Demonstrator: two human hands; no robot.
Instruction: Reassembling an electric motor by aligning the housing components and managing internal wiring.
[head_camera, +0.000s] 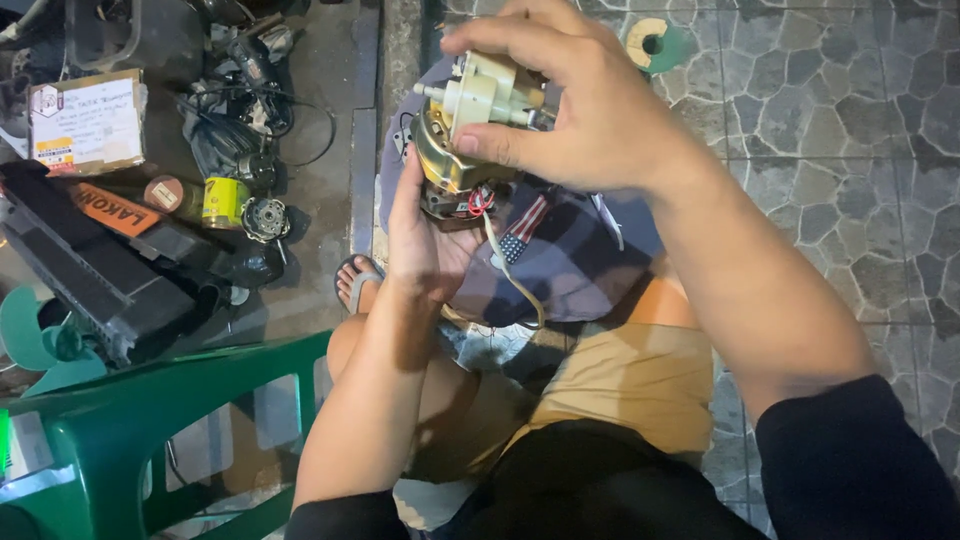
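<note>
Fan motor (468, 140): cream matt plastic housing above a brassy, glossy metal body, with a smooth cream cable. Beneath the motor, soft checked cloth (570, 250); beyond it, rough grey stone paving (830, 120). Left of the motor, a matt cardboard box (88, 122) and a glossy green plastic chair (130, 440).

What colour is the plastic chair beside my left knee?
The plastic chair is dark green, seen in the head view.

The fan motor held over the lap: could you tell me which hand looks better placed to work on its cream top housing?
Probably the right hand: its fingers already grip the cream housing, while the left hand cradles the fan motor from below.
</note>
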